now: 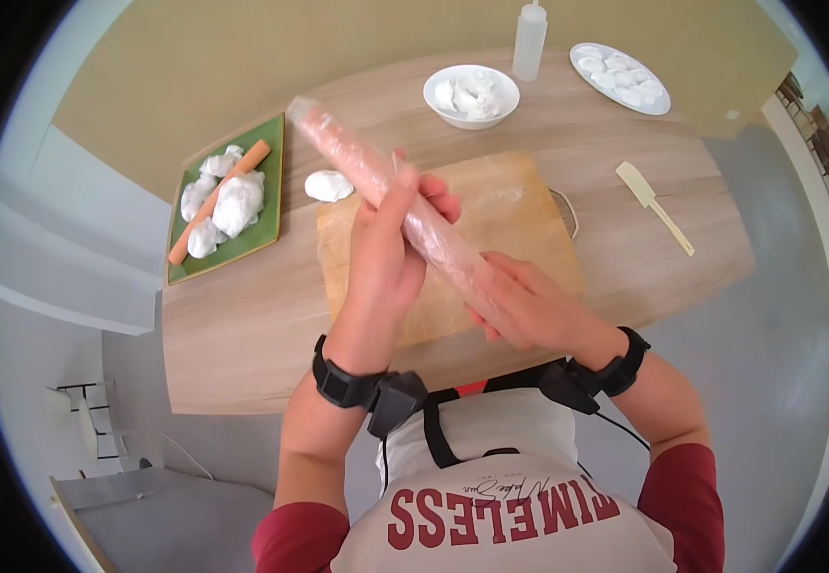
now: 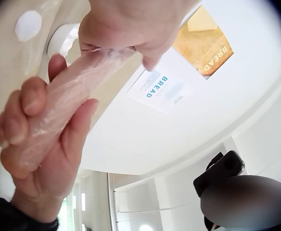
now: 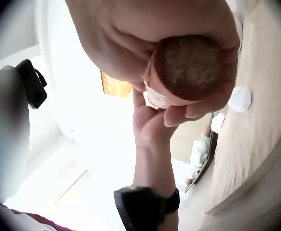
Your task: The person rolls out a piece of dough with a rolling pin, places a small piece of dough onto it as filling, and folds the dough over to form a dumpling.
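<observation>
A thick roller [image 1: 443, 244] wrapped in clear plastic film is held up at a slant above the wooden board [image 1: 520, 201]. My left hand [image 1: 395, 229] grips it around the middle, fingers curled over it. At its lower end my right hand [image 1: 529, 301] holds it. The left wrist view shows the wrapped roller [image 2: 58, 101] between both hands, the film bunched at one hand. In the right wrist view the bare brown round end [image 3: 188, 67] sticks out of the right hand [image 3: 155, 24]. A white dough piece [image 1: 329, 186] lies by the board's upper left corner.
On the left, a green tray [image 1: 271, 205] holds wrapped white lumps and a thin rolling pin [image 1: 219, 202]. At the back stand a white bowl [image 1: 472, 120], a squeeze bottle [image 1: 529, 43] and a plate of white pieces [image 1: 622, 78]. A spatula [image 1: 653, 205] lies right.
</observation>
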The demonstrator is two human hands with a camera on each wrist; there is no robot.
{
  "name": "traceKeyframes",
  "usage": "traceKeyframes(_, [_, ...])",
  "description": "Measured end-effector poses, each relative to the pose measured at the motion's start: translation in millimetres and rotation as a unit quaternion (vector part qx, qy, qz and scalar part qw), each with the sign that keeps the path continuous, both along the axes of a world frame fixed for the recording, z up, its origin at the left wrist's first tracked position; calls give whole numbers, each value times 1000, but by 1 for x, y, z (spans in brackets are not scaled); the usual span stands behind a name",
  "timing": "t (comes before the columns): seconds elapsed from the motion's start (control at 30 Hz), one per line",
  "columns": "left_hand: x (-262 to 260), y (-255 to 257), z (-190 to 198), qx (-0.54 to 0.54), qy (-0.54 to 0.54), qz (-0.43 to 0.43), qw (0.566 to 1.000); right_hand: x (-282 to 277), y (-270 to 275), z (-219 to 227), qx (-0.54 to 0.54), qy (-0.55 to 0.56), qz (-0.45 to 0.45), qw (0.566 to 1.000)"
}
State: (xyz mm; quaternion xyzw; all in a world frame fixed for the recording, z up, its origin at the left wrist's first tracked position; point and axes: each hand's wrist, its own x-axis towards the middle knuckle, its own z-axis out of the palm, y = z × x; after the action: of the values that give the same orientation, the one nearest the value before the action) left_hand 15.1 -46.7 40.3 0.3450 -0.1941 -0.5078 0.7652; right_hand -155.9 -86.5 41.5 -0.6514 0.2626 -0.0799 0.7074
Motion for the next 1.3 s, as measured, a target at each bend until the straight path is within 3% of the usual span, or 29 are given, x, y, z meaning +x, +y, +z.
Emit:
traceKeyframes(0.07, [7,-4,-1,0,15,11,1000,-2,-1,-12,107,-70,2,992])
traceKeyframes(0.17, [13,-4,1,-7,31,39,999,-6,5,-10,132,-89,-4,987])
traceKeyframes(0.27, [17,-3,3,-6,30,54,998,-11,10,-16,82,-72,34,993])
traceKeyframes(0.4, [25,-4,14,-33,11,61,998,-19,19,-20,99,-64,52,992])
traceKeyframes(0.47, [22,-3,17,-29,16,60,998,-14,23,-27,151,-157,-52,975])
traceKeyframes(0.5, [19,-4,18,-24,21,58,998,-10,27,-26,148,-159,-53,975])
traceKeyframes(0.57, [7,-3,16,-23,35,59,997,1,35,-24,168,-232,-196,938])
traceKeyframes(0.77, [-25,10,13,-3,88,65,994,13,41,-24,161,-366,-255,880])
traceKeyframes(0.9, [-32,13,15,0,80,58,995,14,37,-28,141,-359,-241,890])
traceKeyframes(1.0, [-25,14,14,1,58,58,997,9,34,-25,191,-316,-241,898])
traceKeyframes(1.07, [-23,13,9,-8,47,53,997,-1,26,-15,106,-234,-99,961])
traceKeyframes(1.1, [-22,14,7,-14,36,43,998,-3,25,-9,107,-234,-98,961])
traceKeyframes(1.17, [-20,14,7,-19,32,35,999,-9,25,-1,15,-112,-43,993])
traceKeyframes(1.3, [-7,11,9,-56,45,53,996,-23,28,-7,5,-106,-43,993])
